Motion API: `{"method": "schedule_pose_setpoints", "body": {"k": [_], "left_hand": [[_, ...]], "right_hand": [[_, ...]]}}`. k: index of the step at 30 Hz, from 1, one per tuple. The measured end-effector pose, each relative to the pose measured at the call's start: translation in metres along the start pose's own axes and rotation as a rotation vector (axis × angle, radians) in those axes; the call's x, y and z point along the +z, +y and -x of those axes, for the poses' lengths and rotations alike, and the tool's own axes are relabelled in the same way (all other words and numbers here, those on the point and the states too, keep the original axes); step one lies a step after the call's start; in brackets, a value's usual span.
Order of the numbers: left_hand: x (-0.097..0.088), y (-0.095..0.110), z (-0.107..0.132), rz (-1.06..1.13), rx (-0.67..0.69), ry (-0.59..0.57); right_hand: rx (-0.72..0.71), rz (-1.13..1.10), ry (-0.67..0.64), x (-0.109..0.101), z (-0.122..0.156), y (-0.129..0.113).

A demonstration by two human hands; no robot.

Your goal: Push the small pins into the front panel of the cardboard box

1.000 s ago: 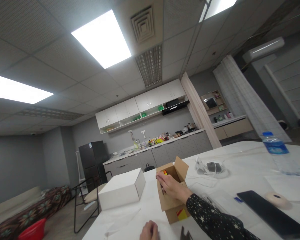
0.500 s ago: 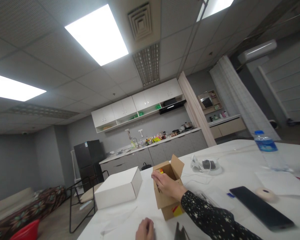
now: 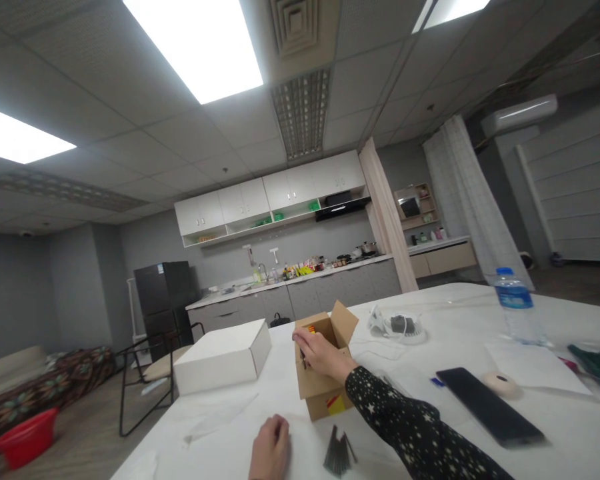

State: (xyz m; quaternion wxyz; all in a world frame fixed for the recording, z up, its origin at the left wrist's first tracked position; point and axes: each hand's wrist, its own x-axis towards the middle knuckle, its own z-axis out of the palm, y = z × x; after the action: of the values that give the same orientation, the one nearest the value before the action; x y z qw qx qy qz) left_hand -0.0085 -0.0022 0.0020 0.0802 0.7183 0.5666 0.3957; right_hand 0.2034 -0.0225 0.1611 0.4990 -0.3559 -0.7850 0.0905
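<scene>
A small open cardboard box (image 3: 325, 405) stands on the white table, flaps up, with a red-and-yellow patch on its front. My right hand (image 3: 320, 353) reaches over it from the right, fingers bent together at its left side. A dark slim shape shows under those fingertips; I cannot make out what it is. Just behind the fingers, a red-and-yellow item (image 3: 311, 329) shows in the box. Several dark thin sticks (image 3: 338, 455), perhaps nails, lie in a small bunch before the box. To their left, my left hand (image 3: 271, 445) rests on the table, fingers curled in.
A white box (image 3: 225, 357) sits at the left. Toward the right are a white device with a cable (image 3: 399, 327), a black phone (image 3: 490, 405), a round beige case (image 3: 501, 385), a sheet of paper (image 3: 537, 369) and a water bottle (image 3: 516, 307). Thin clear plastic (image 3: 220, 420) lies front left.
The view has tilted up and shifted, bringing more of the dark sticks into sight. My right hand stays at the box; my left hand remains curled on the table.
</scene>
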Motion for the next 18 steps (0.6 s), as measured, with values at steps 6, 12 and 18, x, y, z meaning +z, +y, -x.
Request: {"method": "schedule_pose_setpoints", "body": {"k": [6, 12, 18], "left_hand": [[0.001, -0.016, -0.005, 0.026, 0.055, -0.067], [-0.001, -0.024, -0.007, 0.019, 0.051, -0.057], [-0.006, -0.03, -0.006, -0.013, 0.044, -0.06]], "right_hand": [[-0.052, 0.038, -0.044, 0.007, -0.006, 0.006], [0.012, 0.005, -0.038, 0.016, -0.008, 0.008], [0.075, 0.011, -0.042, 0.023, -0.01, 0.013]]}}
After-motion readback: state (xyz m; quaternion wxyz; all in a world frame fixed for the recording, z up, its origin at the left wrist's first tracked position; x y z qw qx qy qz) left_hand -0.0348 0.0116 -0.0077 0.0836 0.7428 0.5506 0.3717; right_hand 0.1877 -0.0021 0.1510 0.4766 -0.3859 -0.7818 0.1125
